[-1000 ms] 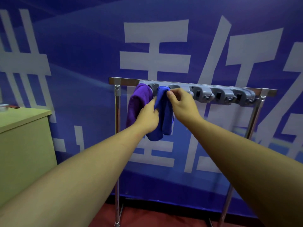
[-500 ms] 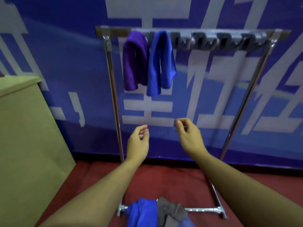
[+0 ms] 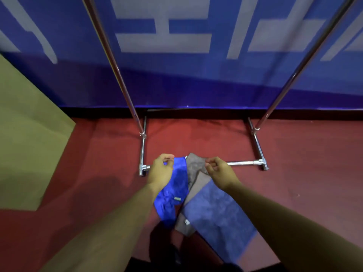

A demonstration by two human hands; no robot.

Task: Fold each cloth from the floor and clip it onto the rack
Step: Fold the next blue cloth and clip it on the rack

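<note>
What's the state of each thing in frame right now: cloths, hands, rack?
bright blue cloth: crumpled on the floor, top edge at the left hand
grey cloth: on the floor, partly under both blue cloths
dull blue cloth: spread flat on the floor
left hand: fingers curled at the bright blue cloth's edge; grip unclear
right hand: fingers curled above the grey cloth, contact unclear
rack: standing, only poles and base visible

Gleaming on the rack (image 3: 242, 163): polished metal tubing, smooth and glossy. Lying matt and soft on the floor: a bright blue cloth (image 3: 172, 191) with a slight sheen and a small sewn tag, a grey cloth (image 3: 193, 171) looking napped, a dusky blue cloth (image 3: 216, 211) looking mottled and fuzzy. Showing dull and low-pile: red carpet (image 3: 304, 173). Hanging smooth with a faint sheen: blue printed banner (image 3: 176, 79). Standing flat and matt: olive cabinet side (image 3: 25, 134).
</note>
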